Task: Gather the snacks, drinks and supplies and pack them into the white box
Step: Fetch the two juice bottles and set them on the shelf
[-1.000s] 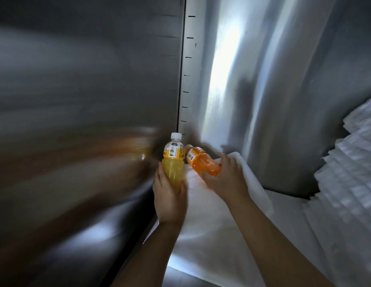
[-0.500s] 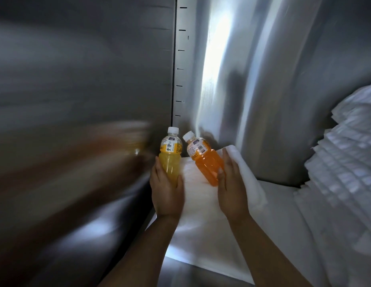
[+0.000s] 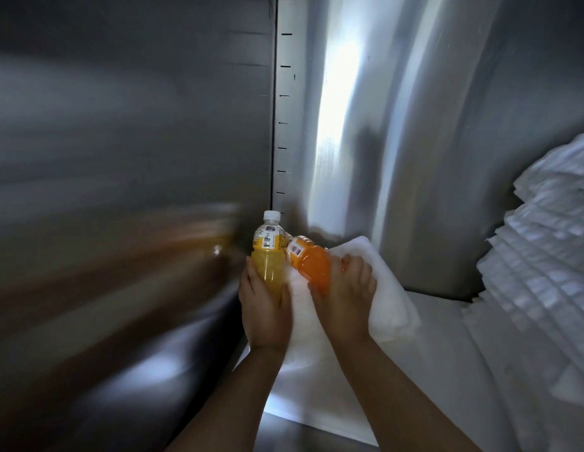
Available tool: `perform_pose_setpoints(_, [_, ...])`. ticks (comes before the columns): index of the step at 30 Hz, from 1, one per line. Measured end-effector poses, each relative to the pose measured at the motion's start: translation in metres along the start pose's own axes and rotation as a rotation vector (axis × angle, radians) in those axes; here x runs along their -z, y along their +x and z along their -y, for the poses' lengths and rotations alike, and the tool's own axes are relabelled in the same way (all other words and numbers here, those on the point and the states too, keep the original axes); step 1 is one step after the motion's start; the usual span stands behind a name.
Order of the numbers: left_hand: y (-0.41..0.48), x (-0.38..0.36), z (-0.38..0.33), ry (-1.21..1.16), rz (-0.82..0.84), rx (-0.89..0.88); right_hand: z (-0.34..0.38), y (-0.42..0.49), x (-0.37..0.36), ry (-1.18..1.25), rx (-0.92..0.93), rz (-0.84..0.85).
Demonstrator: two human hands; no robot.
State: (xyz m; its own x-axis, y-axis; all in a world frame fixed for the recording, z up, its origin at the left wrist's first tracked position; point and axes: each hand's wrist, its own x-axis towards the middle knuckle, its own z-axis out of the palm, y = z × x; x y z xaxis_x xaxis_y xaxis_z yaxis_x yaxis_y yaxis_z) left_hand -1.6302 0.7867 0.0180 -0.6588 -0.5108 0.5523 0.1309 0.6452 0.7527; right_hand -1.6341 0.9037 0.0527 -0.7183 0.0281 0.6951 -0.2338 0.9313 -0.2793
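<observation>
A yellow drink bottle [image 3: 268,256] with a white cap stands upright in the corner of a steel compartment, and my left hand [image 3: 263,305] grips its lower part. My right hand [image 3: 346,295] grips an orange drink bottle [image 3: 312,262], tilted with its neck leaning left against the yellow bottle's label. Both bottles are over a white foam sheet [image 3: 382,288] that lies on the compartment floor. The white box is not in sight.
Brushed steel walls [image 3: 121,125] enclose the space, with a slotted shelf rail [image 3: 282,109] in the corner behind the bottles. A tall stack of white foam sheets [image 3: 545,256] fills the right side. The left wall shows a blurred orange reflection.
The orange bottle has swung from lying nearly flat to leaning leftward until its neck meets the yellow bottle. My left hand has kept the yellow bottle upright in place.
</observation>
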Motion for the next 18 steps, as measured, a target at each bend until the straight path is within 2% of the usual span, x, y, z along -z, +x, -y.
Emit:
perform_pose_setpoints(3, [0.001,0.0,0.001,0.016,-0.002,-0.006,0.002,0.016,0.003,-0.09,0.082,0.035])
perform_pose_setpoints(5, [0.001,-0.001,0.002,0.025,-0.005,0.0,-0.008,0.027,0.006,-0.076,0.036,0.067])
perform_pose_setpoints(8, [0.001,-0.002,0.001,0.024,-0.01,-0.009,-0.029,0.035,0.014,0.143,-0.139,0.096])
perform_pose_setpoints(10, [0.002,-0.002,0.001,0.021,-0.014,-0.02,-0.036,0.03,0.016,0.285,-0.179,0.099])
perform_pose_setpoints(18, [-0.002,0.0,-0.001,0.024,-0.019,-0.032,-0.035,0.008,0.015,0.226,0.093,-0.01])
